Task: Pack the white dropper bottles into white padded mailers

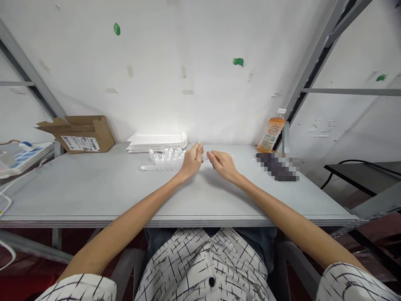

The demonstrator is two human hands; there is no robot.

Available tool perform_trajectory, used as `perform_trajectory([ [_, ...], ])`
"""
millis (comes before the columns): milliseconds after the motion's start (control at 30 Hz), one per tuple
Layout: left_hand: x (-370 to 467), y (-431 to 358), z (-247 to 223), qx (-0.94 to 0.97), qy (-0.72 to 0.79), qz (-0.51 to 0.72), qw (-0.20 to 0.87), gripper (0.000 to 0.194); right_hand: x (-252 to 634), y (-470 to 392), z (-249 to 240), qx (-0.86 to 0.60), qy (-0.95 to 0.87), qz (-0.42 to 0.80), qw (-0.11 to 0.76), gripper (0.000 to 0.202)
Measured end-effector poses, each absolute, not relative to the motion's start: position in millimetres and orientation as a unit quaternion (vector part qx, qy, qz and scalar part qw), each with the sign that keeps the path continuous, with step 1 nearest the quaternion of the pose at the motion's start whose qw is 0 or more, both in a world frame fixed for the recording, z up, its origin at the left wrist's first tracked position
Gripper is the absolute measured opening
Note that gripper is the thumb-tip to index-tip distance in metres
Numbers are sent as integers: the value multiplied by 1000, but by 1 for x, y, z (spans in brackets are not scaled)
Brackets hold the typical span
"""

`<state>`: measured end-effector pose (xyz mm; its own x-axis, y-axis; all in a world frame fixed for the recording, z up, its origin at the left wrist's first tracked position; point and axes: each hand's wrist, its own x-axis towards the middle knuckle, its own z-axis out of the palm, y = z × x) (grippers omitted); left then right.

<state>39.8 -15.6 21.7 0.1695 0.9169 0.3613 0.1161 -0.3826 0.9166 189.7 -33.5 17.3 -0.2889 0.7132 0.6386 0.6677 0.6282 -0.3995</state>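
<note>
My left hand (192, 160) is closed, and its fingers pinch one end of a small translucent white piece (205, 156). From the other side my right hand (223, 164) closes on the same piece, the fingertips of both hands almost meeting above the table. A thin white loop shows beyond the right hand. Most of the held piece is hidden, so its kind is unclear. Just left of my left hand stand several small white bottle-shaped pieces (169, 163) with string loops. One similar piece (148, 168) lies flat at their left end.
A stack of flat white cards or envelopes (156, 144) lies against the wall. An open cardboard box (84, 136) stands at the back left. On the right are an orange drink bottle (272, 131) and a blurred dark item (277, 167). The grey table (94, 192) has a metal front edge.
</note>
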Motion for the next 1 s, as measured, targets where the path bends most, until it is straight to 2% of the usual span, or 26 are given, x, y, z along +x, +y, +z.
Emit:
perform_trajectory([
  [67,39,-16,23,640,390,487,447,27,190,-34,18,-437,-800,31,409,50],
  [200,39,-18,25,599,376,431,560,27,190,-35,17,-418,-797,-46,434,43],
  [400,40,-19,21,614,365,470,518,29,191,-34,14,-434,-801,-63,407,45],
  [600,40,-18,25,570,367,432,594,28,192,-34,17,-406,-808,-60,423,37],
  [800,40,-17,20,599,375,495,506,26,190,-32,16,-398,-813,32,423,43],
  [1000,38,-14,21,587,383,451,552,27,189,-29,12,-392,-813,33,429,43],
])
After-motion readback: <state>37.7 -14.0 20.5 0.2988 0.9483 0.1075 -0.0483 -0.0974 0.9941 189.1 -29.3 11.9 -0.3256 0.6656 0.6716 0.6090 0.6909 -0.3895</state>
